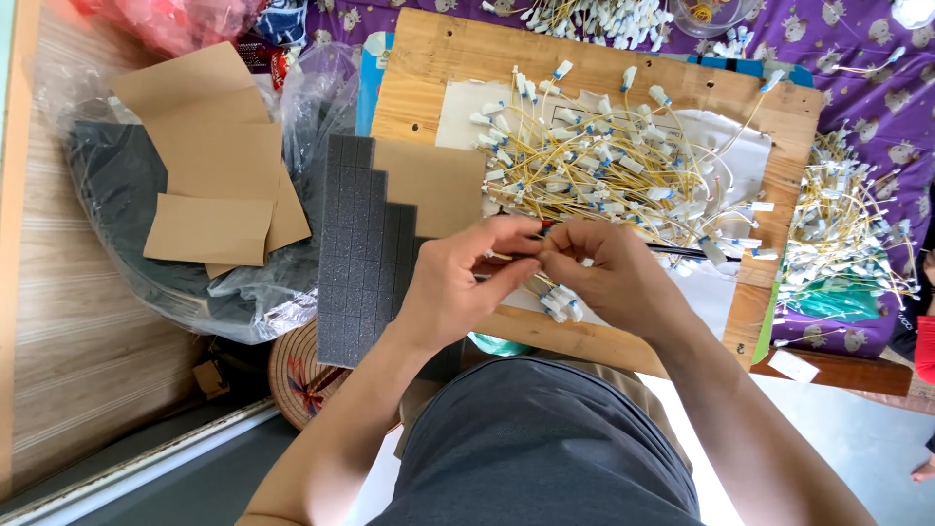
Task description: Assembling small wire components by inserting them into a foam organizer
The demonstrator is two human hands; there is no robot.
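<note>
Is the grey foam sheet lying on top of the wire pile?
No, the grey foam sheet lies left of the wire pile, apart from it.

A wooden board (740, 107) fills the upper middle of the frame, with a heap of cables (604, 166) on it. The two hands (541, 268) meet over the board's lower edge, left hand (458, 282) beside right hand (609, 278). Left of the heap, a foam sheet (355, 253) overlaps the board's left edge. Further left, cardboard pieces (209, 156) lie on a plastic bag (117, 195). A second pile of cables (847, 234) lies right of the board, a third pile (594, 18) at the top edge.
</note>
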